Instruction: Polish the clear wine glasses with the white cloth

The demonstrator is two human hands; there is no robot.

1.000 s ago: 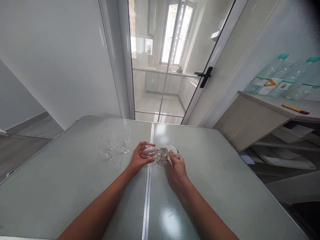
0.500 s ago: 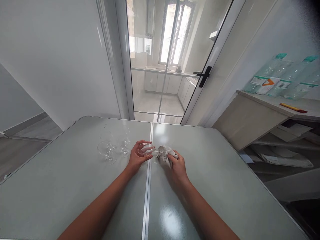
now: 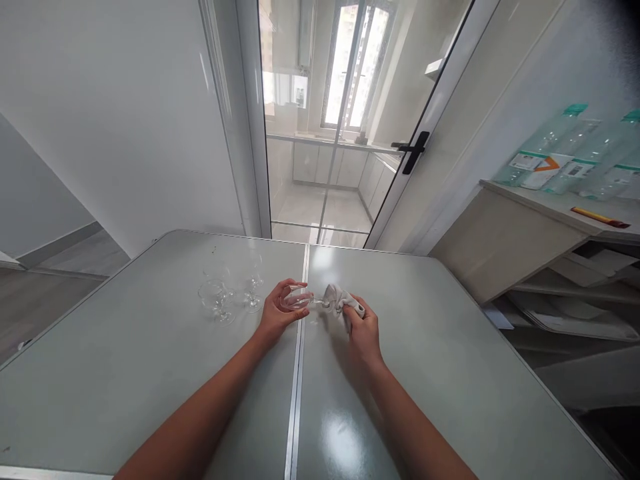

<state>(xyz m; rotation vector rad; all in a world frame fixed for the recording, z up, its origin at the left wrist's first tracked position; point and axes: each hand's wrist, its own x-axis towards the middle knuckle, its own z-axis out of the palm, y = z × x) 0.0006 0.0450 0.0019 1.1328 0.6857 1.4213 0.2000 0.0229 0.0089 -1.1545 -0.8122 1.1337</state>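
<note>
My left hand (image 3: 276, 312) is closed around the bowl of a clear stemmed glass (image 3: 296, 299), which lies on its side in the air with its stem pointing right. A crumpled pale cloth (image 3: 342, 300) is gripped in my right hand (image 3: 364, 327). The cloth touches the foot end of the glass and partly covers it. To the left of my left hand, several more clear stemmed glasses (image 3: 216, 300) stand on the table; their outlines overlap and are faint.
The grey-green table (image 3: 165, 373) has a metal seam (image 3: 296, 387) down its middle. A glass door (image 3: 330, 160) with a black handle stands beyond the far edge. On the right, a shelf unit (image 3: 535, 233) holds plastic bottles (image 3: 550, 157) and a yellow-and-red stick-like item (image 3: 599, 217).
My right hand and the cloth have moved slightly right, and the cloth is bunched differently at the foot of the glass. The whole view has shifted a little.
</note>
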